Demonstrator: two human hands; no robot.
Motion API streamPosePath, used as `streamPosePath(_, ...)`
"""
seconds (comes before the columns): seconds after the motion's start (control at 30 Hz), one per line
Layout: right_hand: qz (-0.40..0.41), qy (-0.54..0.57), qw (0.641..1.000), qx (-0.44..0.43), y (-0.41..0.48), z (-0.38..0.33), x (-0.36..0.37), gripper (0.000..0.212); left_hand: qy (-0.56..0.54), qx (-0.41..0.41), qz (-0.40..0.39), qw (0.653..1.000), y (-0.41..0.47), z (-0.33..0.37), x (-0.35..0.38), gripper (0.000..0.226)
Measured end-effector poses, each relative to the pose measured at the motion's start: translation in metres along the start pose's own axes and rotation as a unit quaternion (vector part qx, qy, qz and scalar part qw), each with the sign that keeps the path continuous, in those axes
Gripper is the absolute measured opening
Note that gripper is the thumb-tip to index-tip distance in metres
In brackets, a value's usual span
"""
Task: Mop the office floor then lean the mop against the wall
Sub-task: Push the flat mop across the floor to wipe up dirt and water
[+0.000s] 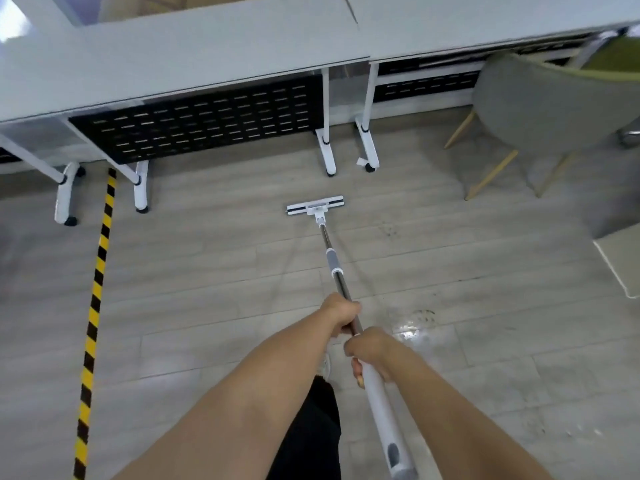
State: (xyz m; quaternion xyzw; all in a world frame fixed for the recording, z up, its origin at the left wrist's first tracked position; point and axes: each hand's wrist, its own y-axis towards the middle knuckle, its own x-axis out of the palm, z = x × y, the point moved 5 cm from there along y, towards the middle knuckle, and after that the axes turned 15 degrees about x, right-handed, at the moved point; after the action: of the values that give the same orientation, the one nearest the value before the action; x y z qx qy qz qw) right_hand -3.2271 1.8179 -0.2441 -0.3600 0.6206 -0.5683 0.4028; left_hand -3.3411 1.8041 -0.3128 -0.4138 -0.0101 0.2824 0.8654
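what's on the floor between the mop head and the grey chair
Nothing solid. In the head view the stretch from the mop head to the grey chair is bare wood-look floor, with only a faint cluster of dark specks on it.

The mop handle (379,400) is running off the bottom edge at five o'clock. At one o'clock, motion blur is smearing the chair (540,102), and the right edge is cutting it.

I see a grey plank floor (214,306). On it: flat mop head (315,205), wheeled desk feet (327,157), wooden chair legs (491,174), a yellow-black tape strip (95,299), and a shiny wet patch (412,327).
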Motion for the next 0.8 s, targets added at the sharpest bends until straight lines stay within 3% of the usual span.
streamPosePath(0.3,-0.009,0.017,1.0,0.005,0.021,-0.114,-0.005,0.014,-0.004,-0.008,-0.016,1.0,0.097,0.054,-0.057,0.014)
streamPosePath(0.5,0.016,-0.025,0.999,-0.01,0.031,-0.103,-0.008,0.014,-0.009,-0.025,0.001,1.0,0.111,0.054,-0.047,0.013)
streamPosePath(0.8,0.048,-0.016,0.997,-0.053,-0.005,-0.059,-0.043,0.013,-0.009,-0.002,0.033,0.999,0.064,0.062,-0.007,0.015)
